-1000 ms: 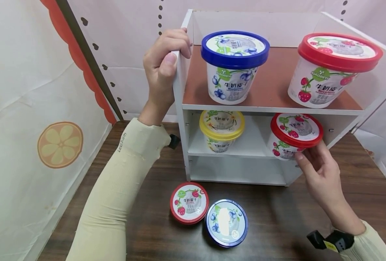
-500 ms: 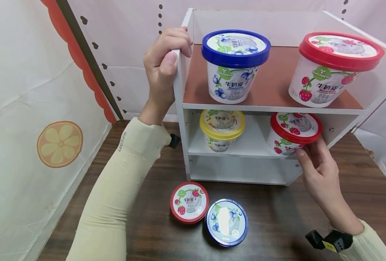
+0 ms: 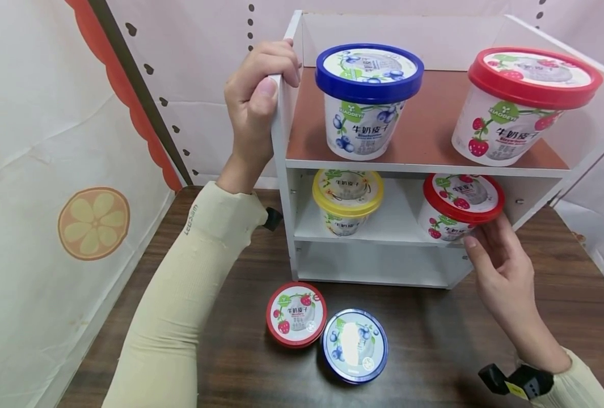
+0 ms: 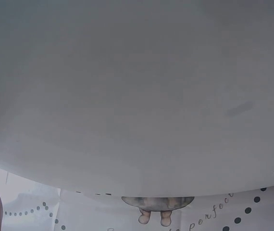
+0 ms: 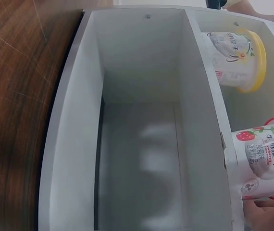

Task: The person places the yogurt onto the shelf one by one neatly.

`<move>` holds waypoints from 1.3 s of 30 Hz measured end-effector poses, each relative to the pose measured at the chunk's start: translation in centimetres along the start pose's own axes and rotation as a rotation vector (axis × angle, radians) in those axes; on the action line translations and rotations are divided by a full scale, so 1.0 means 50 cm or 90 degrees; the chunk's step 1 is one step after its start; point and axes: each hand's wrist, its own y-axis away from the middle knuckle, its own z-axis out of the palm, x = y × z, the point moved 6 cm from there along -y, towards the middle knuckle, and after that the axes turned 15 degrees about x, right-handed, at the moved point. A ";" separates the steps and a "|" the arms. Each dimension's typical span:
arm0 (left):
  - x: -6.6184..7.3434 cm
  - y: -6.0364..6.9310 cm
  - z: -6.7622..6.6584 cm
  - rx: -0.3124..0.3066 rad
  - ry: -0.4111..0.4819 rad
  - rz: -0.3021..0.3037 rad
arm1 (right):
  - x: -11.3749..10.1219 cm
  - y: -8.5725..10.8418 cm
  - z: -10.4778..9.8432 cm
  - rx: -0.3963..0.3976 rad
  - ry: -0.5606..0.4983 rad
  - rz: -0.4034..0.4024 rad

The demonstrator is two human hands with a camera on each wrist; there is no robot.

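Observation:
My left hand [image 3: 258,102] grips the upper left side panel of a small white shelf unit [image 3: 373,266], thumb in front and fingers over the edge. On the middle level, at the right, stands a red-lidded strawberry tub [image 3: 462,198]. My right hand [image 3: 506,272] holds that tub low on its right side, the thumb at its front and the fingers partly hidden behind it. In the right wrist view the tub's printed side [image 5: 262,163] shows at the shelf's front edge, with fingers around it. A yellow-lidded tub [image 3: 347,201] stands to its left.
A large blue-lidded tub [image 3: 368,102] and a large red-lidded tub [image 3: 526,107] stand on the brown top level. On the wooden table [image 3: 240,362], a small red-lidded tub [image 3: 296,314] and a blue-lidded one [image 3: 355,347] sit before the unit.
The strawberry tub in my right hand has shifted slightly back onto the middle shelf and stands straighter. My left hand has kept its hold on the side panel.

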 end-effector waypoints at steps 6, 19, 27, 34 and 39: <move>-0.006 0.000 -0.003 -0.002 -0.005 0.002 | 0.000 0.006 -0.007 0.029 -0.006 0.014; -0.006 0.000 0.000 -0.004 -0.002 0.009 | 0.003 0.024 -0.026 0.135 0.018 -0.019; -0.006 -0.002 0.000 0.003 0.002 0.002 | -0.003 0.034 -0.029 0.165 0.043 -0.014; -0.009 0.002 -0.002 0.001 0.003 0.000 | -0.011 0.046 -0.036 0.177 0.062 -0.025; -0.012 0.001 -0.003 0.003 0.001 0.000 | -0.011 0.057 -0.040 0.189 -0.020 -0.055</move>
